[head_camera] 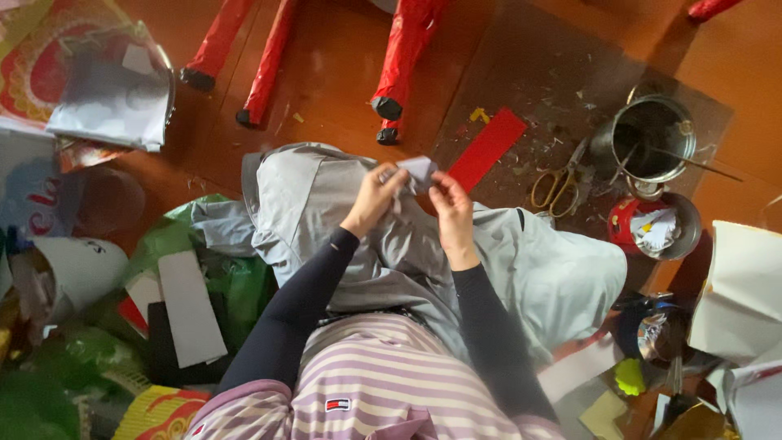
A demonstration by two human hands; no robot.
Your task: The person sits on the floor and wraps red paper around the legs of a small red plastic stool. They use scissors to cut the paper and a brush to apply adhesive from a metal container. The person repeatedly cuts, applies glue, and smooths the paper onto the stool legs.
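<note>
Seemingly mid-fold, seen from the head camera, both hands met above the lap, over a grey garment spread across the knees. The left hand was closed in a pinch on the near edge of a small piece of white paper, and the right hand had its fingertips closed on the paper's other side, so the paper hung between them just above the cloth. To crease it cleanly, I judged that the thumbs should press along one line while the edges stayed matched, with the paper held taut. Beyond the hands lay a red paper strip on a dark mat, yellow-handled scissors near it, and a metal pot with sticks farther right. White card lay at the left.
</note>
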